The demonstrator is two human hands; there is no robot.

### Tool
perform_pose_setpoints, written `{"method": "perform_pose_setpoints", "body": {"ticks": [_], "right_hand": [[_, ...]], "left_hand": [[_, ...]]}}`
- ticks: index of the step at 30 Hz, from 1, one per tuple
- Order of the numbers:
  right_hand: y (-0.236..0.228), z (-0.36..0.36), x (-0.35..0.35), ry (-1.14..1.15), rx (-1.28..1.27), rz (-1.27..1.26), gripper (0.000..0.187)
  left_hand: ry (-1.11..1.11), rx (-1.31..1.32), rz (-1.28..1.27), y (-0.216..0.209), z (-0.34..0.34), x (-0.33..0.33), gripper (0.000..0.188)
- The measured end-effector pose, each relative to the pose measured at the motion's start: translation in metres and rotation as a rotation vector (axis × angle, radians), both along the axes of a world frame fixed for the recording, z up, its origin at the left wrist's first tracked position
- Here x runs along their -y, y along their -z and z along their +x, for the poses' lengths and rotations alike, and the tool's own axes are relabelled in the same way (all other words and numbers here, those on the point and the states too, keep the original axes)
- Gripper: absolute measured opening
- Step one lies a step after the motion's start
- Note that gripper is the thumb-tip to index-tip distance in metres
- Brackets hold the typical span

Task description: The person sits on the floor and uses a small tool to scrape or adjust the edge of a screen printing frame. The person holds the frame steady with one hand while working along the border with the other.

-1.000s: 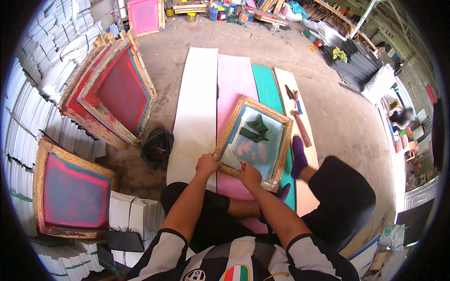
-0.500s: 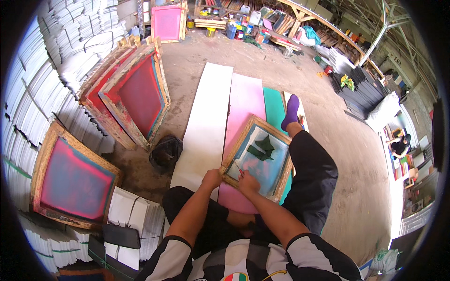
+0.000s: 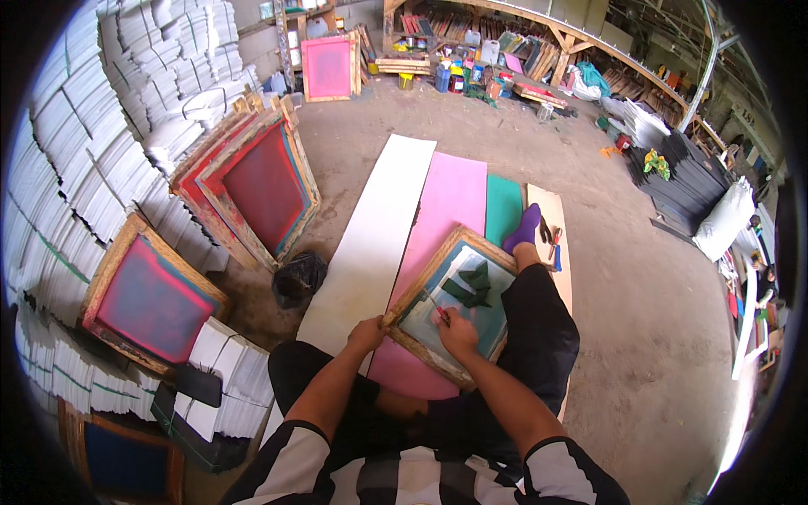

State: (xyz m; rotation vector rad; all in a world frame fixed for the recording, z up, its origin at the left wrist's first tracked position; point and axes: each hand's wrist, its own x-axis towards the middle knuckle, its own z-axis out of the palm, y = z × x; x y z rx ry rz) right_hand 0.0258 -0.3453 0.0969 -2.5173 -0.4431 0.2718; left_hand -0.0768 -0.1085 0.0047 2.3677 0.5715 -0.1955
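Note:
Tilted across coloured sheets in front of me lies a wooden screen-printing frame (image 3: 429,357) with a blue-and-white mesh (image 3: 419,323). My left hand (image 3: 367,335) is closed on its near left corner. Over the mesh, my right hand (image 3: 458,332) is closed around a slim red-handled tool (image 3: 441,313); its thin shaft points toward the frame's left side, and whether the tip touches is too small to tell. A crumpled dark green cloth (image 3: 471,286) rests on the mesh beyond my right hand. My purple-socked foot (image 3: 526,227) is by the frame's far right corner.
White (image 3: 370,219), pink (image 3: 450,189) and green (image 3: 503,202) sheets lie underneath. Past my foot, red-and-blue-handled pliers (image 3: 555,244) lie on a tan board (image 3: 557,286). At left are a black bag (image 3: 299,279), red-meshed frames (image 3: 265,189) and stacked white sheets (image 3: 101,151).
The view has shifted, so the scene sits lower and the pliers show more fully. My right hand has moved inward over the mesh, farther from my left hand. Both hands keep their holds.

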Motion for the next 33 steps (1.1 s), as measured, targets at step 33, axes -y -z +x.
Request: {"method": "perform_pose_setpoints", "body": {"ticks": [33], "right_hand": [[0.038, 0.013, 0.063, -0.015, -0.058, 0.397, 0.043]], "left_hand": [[-0.119, 0.205, 0.198, -0.142, 0.04, 0.015, 0.05]]}}
